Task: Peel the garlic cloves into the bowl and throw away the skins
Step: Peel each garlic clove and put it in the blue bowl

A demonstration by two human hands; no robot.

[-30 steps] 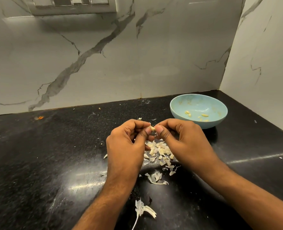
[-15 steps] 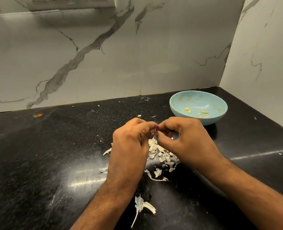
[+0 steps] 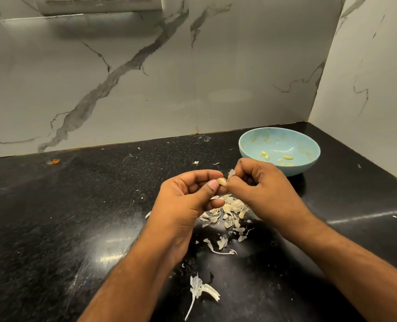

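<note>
Our left hand pinches a garlic clove. Our right hand pinches its skin. A few peeled cloves lie in the bowl behind our right hand. Skins under our hands on the counter still need throwing away.

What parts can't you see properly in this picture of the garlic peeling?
- Garlic clove, head view: mostly covered by the fingers of the left hand and right hand.
- Pile of skins: partly hidden under both hands.
- Peeled cloves in the blue bowl: too small to count, and the right hand covers the near rim.
- Switch panel: cut off by the top edge.
</note>
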